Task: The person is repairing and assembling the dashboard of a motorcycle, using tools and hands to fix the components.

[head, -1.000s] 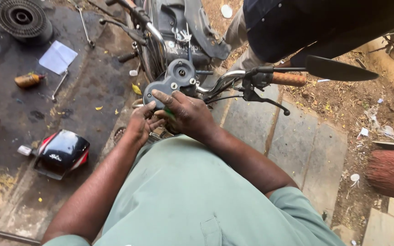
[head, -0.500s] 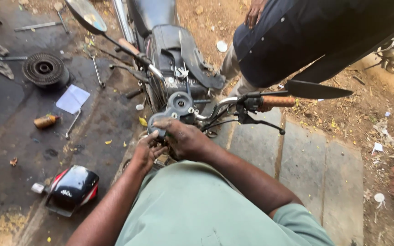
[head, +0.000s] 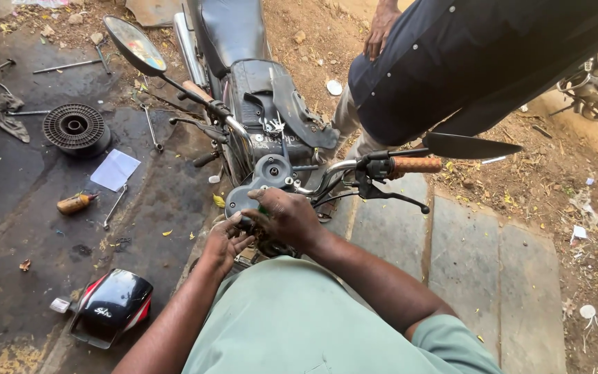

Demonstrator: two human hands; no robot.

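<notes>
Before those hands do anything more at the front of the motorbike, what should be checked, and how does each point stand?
1. Both hands on the work: ok; left hand and right hand meet under the grey round instrument housing.
2. What the fingers grip: cannot tell, hidden.
3. Long metal spanner within reach: ok, on the dark oily ground.
4. Bystander in dark shirt clear of the handlebar: not ok, close.

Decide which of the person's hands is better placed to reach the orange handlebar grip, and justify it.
Probably the right hand: it sits on the instrument housing, on the side where the orange handlebar grip sticks out. The left hand is lower and farther away.
</notes>
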